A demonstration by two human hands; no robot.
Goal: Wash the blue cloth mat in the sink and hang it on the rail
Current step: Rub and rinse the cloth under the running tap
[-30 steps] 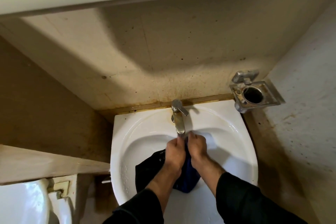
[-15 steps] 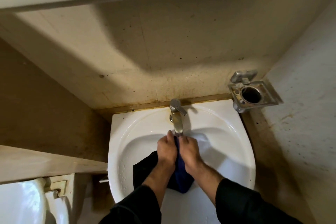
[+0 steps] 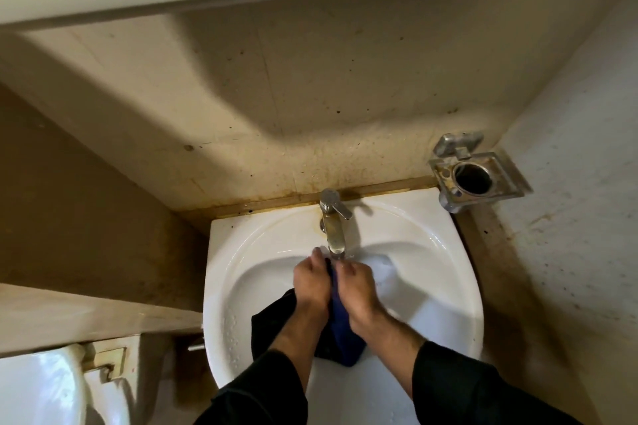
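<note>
I grip the mat (image 3: 340,331) bunched between both hands, left (image 3: 310,290) and right (image 3: 357,293), fingers curled tight just under the tap (image 3: 333,228) so water runs through it.

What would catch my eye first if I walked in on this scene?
Two bare hands, the left hand and the right hand, meet in the middle of the white sink, gripping a blue cloth mat just under the spout of the metal tap. To the right of the tap, a metal holder juts from the stained wall.
</note>
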